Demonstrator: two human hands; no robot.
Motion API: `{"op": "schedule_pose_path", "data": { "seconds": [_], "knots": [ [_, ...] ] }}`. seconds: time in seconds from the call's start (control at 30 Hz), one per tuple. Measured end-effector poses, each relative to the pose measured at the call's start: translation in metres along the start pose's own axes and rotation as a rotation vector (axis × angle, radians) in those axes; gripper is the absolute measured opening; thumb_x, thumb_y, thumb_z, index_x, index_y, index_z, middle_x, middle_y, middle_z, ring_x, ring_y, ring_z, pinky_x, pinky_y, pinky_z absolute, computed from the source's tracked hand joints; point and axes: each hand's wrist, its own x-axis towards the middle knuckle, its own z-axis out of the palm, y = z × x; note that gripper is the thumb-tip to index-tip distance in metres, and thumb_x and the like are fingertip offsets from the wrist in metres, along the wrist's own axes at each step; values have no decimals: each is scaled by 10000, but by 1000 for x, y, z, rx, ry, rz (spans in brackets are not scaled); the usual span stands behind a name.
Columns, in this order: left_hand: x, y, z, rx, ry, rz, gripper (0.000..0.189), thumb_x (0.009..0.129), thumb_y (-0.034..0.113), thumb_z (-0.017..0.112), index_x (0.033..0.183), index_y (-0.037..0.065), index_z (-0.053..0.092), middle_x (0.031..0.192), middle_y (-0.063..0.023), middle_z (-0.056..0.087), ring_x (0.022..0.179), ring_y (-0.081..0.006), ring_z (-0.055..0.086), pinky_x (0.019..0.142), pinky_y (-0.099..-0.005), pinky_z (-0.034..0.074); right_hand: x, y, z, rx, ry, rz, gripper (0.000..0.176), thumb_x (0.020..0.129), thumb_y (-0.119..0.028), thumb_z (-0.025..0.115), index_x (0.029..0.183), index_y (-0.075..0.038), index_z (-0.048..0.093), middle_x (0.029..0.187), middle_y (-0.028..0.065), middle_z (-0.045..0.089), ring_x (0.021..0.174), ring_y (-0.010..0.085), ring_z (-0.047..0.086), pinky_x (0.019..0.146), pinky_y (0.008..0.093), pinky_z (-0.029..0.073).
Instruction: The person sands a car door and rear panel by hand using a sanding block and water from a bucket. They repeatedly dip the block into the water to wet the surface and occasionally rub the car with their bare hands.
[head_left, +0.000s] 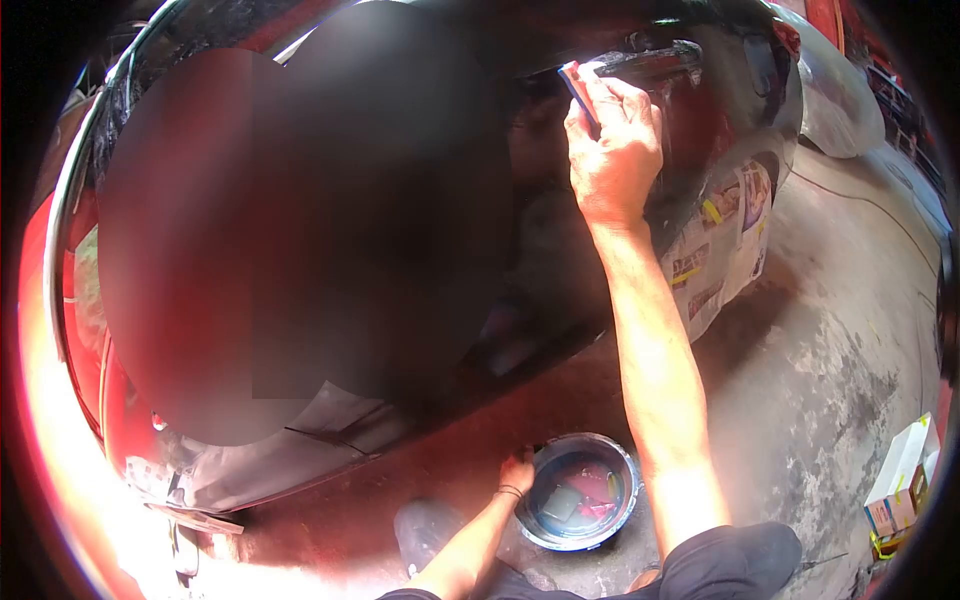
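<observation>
High on a glossy dark car body, my right hand is closed around a thin red-and-blue sanding block. The block is pressed close to the panel just left of a door handle, where whitish wet streaks show. Down near the floor, my left hand grips the left rim of a round dark basin; its fingertips are partly hidden. Water fills the basin, with a greyish square piece and pinkish-red pieces in it.
Newspaper masking covers the wheel area. A clear plastic sheet hangs at the upper right. On the stained concrete floor stands a white box at the right edge. Large blurred patches hide much of the car's left part.
</observation>
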Motion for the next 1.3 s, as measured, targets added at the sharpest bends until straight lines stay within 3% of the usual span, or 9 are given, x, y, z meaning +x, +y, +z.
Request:
{"op": "schedule_pose_path", "data": {
  "seconds": [0.13, 0.3, 0.43, 0.5, 0.53, 0.7, 0.9, 1.2, 1.3],
  "knots": [
    [23, -54, 50, 21, -9, 75, 587, 1136, 497, 433, 1379, 43, 716, 1429, -292, 685, 1330, -520, 634, 1132, -573, 506, -2, -17, 17, 58, 39, 94, 476, 842, -47, 862, 1311, -101, 812, 1174, 98, 729, 1048, 292, 695, 950, 430, 609],
    [6, -16, 18, -106, -83, -97, 587, 1125, 481, 433, 1386, 33, 709, 1426, -295, 684, 1333, -504, 640, 1130, -568, 514, -21, -116, 20, 241, -10, 83, 370, 855, -59, 809, 1224, -61, 818, 1147, 128, 742, 1028, 323, 715, 894, 430, 616],
    [10, -9, 15, 8, -175, -72, 606, 1127, 468, 361, 1340, 31, 722, 1430, -325, 661, 1321, -490, 651, 1129, -576, 517, -52, -183, 20, 515, -52, 5, 428, 815, -25, 811, 1242, -58, 802, 1162, 121, 751, 1012, 324, 712, 897, 422, 612],
    [6, -1, 5, -1, -163, -138, 610, 1127, 462, 339, 1324, 35, 726, 1421, -338, 658, 1321, -489, 651, 1134, -574, 513, -49, -175, 13, 547, -101, 30, 470, 813, -21, 816, 1280, -73, 800, 1163, 111, 754, 1013, 310, 711, 903, 421, 606],
    [31, -58, 58, 194, -182, -17, 604, 1130, 478, 367, 1362, 45, 717, 1423, -313, 671, 1340, -480, 643, 1144, -563, 507, -45, -162, 6, 552, -103, 44, 476, 816, -22, 817, 1288, -78, 799, 1162, 110, 754, 1017, 307, 711, 904, 421, 605],
    [1, 5, 0, -111, -37, -175, 617, 1138, 527, 404, 1422, 70, 705, 1483, -244, 668, 1384, -467, 620, 1165, -544, 492, -37, -64, -17, 306, -42, 110, 441, 905, -71, 795, 1343, -118, 801, 1201, 95, 746, 1047, 300, 683, 927, 419, 586],
    [20, -40, 28, 52, -137, -57, 650, 1138, 554, 373, 1418, 73, 708, 1479, -262, 664, 1386, -476, 614, 1170, -554, 482, -38, 17, -19, 138, 67, 247, 388, 941, -102, 820, 1327, -149, 825, 1211, 68, 758, 1076, 285, 702, 992, 431, 572],
    [16, -59, 44, 53, -41, 7, 596, 1136, 484, 375, 1398, 73, 717, 1476, -262, 663, 1370, -487, 619, 1164, -562, 482, -46, 15, 12, 110, 77, 122, 520, 871, -104, 848, 1377, -217, 795, 1265, 11, 756, 1117, 274, 697, 986, 445, 547],
    [-3, -11, -1, 79, -133, -51, 568, 1137, 455, 378, 1384, 75, 720, 1461, -258, 674, 1348, -490, 629, 1158, -561, 483, -37, 9, 13, 75, 88, 57, 502, 866, -98, 859, 1352, -213, 804, 1266, 4, 762, 1108, 263, 699, 985, 443, 530]
  ]
}}
